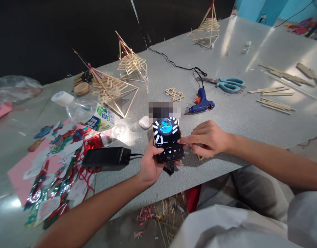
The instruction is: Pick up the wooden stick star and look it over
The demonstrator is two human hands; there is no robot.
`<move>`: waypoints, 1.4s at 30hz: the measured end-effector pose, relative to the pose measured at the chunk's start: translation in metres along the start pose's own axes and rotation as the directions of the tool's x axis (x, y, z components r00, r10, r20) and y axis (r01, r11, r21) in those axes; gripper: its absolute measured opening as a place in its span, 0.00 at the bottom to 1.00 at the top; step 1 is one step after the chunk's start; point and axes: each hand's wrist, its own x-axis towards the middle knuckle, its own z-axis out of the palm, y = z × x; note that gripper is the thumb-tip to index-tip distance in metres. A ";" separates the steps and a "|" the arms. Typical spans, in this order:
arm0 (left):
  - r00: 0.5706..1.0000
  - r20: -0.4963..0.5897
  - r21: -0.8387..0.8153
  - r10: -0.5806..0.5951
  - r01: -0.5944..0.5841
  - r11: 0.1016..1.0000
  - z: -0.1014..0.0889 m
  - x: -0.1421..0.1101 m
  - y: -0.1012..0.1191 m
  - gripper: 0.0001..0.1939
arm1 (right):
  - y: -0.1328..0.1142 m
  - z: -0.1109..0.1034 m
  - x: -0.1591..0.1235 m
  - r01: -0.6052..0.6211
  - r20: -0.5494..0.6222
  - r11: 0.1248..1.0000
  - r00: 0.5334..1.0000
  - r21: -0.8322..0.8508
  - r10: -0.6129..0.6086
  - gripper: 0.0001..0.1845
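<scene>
My left hand (149, 166) grips a smartphone (168, 140) by its left edge and lower end, just above the near edge of the silver table (238, 113). The lit screen shows a music player with a round picture. My right hand (206, 138) rests beside the phone, index finger stretched out and touching the right side of the screen; the other fingers are curled, and a piece of stick work shows beneath them. A cable runs from the phone's bottom end.
A black power brick (105, 157) lies left of the phone, with white earbud case (145, 122), plastic bottle (81, 109) and coloured paper scraps (52, 165). Stick pyramids (114, 90), blue glue gun (201, 102), teal scissors (229, 84) and loose sticks (274, 103) lie farther back.
</scene>
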 end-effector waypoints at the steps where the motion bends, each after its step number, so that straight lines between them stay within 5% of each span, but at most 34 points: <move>1: 1.000 -0.007 0.001 0.001 -0.001 1.000 0.000 0.000 0.000 0.32 | 0.000 0.000 0.000 -0.001 0.003 1.000 1.000 -0.006 0.001 0.17; 15: 1.000 -0.003 -0.028 -0.022 0.022 0.999 0.002 -0.001 0.001 0.46 | -0.002 -0.003 0.002 -0.024 0.002 1.000 1.000 0.008 0.024 0.14; 27: 0.997 0.071 -0.116 0.000 0.009 0.993 -0.006 0.002 -0.003 0.43 | -0.002 -0.003 0.003 -0.072 -0.068 0.996 0.995 -0.056 0.068 0.13; 42: 0.999 0.041 -0.130 0.001 0.004 0.991 -0.009 0.002 -0.005 0.40 | -0.002 -0.002 -0.001 -0.165 -0.084 0.985 0.983 -0.044 0.161 0.15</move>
